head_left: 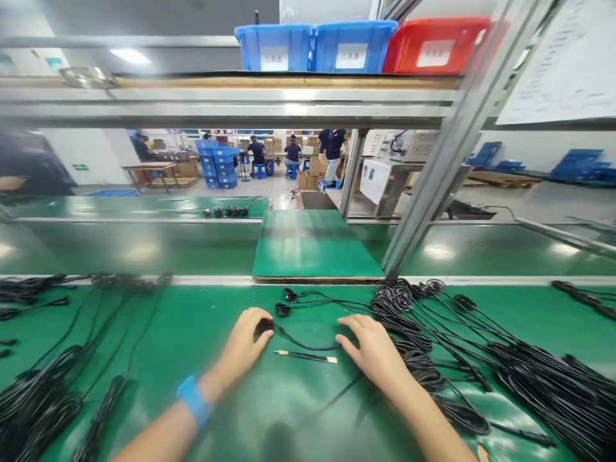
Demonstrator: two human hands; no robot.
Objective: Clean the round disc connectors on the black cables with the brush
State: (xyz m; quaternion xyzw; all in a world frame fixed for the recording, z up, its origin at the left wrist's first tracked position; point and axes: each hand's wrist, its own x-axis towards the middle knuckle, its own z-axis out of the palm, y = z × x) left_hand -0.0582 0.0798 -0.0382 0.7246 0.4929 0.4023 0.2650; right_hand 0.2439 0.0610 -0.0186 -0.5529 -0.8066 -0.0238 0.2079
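Left grip: fingers and thumb curled closed on a small black connector [265, 325] at left hand [248, 337]. Right hand [370, 343]: grip open, thumb and fingers parted; its thumb tip is at the thin black cable [308, 347] running from the connector, contact unclear.

The connector sits at nine o'clock from the right grip. Two black moulded plugs [283, 310] lie at one o'clock from the left grip; a slim black stick with pale ends [308, 356], at four.

Surface: glossy green desk [231, 410]. Coiled black cables [409, 327] heap at two o'clock from the right hand. Room: blue plastic bins [353, 46] and red bin [433, 46] shelved overhead; people [292, 151] at twelve o'clock, far back.
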